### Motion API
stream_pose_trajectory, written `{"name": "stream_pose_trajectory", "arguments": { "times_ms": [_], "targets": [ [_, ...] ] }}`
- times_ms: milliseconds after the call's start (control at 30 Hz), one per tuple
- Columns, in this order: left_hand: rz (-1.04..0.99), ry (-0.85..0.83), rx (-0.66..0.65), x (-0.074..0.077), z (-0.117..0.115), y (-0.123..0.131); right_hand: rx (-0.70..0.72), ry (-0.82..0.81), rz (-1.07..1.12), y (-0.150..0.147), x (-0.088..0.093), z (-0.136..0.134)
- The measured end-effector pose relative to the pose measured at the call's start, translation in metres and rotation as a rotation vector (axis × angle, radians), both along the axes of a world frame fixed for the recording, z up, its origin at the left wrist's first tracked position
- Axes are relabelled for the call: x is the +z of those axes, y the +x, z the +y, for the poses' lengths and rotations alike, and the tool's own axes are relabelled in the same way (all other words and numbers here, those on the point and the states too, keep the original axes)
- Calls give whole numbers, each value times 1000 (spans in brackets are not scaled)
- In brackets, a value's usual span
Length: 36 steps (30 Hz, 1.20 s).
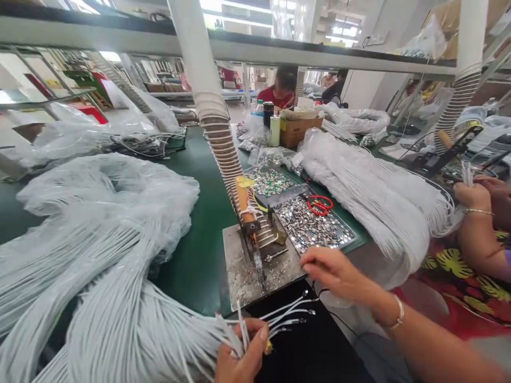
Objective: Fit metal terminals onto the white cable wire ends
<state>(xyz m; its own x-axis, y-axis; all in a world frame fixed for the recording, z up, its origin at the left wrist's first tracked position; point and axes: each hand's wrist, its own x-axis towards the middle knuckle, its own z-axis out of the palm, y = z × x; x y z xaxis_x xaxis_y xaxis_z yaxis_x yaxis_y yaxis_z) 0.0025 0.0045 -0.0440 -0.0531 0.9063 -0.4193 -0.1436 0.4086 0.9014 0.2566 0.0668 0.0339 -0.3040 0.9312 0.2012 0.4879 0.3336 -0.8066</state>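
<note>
My left hand (241,354) is closed around several white cables (229,334), part of a large bundle. Their ends fan out to the right, some tipped with small metal connectors (307,313). Over the front corner of a tray of small metal connector parts (303,226), my right hand (331,272) has its fingers pinched together; anything between them is too small to make out. Between and beyond my hands, a soldering iron (248,210) with an orange handle is mounted tip down over a stained metal plate (235,266).
The big cable bundle (107,276) covers the left. A ribbed exhaust hose (219,138) hangs over the iron. Red-handled scissors (320,205) lie on the metal parts, with green-and-silver parts (271,182) behind. A wrapped cable bundle (367,186) lies right, beside a co-worker's hands (475,197).
</note>
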Motion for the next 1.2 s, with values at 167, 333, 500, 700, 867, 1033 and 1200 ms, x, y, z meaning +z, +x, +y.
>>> {"name": "stream_pose_trajectory", "arguments": {
  "times_ms": [167, 333, 500, 700, 867, 1033, 1200],
  "targets": [
    [18, 10, -162, 24, 4, 1, 62, -307, 370, -49, -29, -42],
    [6, 72, -202, 32, 4, 0, 37, -427, 512, -68, -45, -53],
    [-21, 109, -167, 25, 2, 0, 21, -467, 470, -69, -47, -58],
    [-21, 89, -179, 26, 3, 0, 4, -395, 447, -71, -42, -60],
    [23, 54, -178, 28, 4, 0, -48, -317, 434, -78, -41, -62],
    [14, 110, -185, 27, 6, 0, -45, -234, 358, -77, -36, -61],
    [41, 124, -197, 24, 6, -2, -49, -228, 337, -75, -40, -60]
  ]
}}
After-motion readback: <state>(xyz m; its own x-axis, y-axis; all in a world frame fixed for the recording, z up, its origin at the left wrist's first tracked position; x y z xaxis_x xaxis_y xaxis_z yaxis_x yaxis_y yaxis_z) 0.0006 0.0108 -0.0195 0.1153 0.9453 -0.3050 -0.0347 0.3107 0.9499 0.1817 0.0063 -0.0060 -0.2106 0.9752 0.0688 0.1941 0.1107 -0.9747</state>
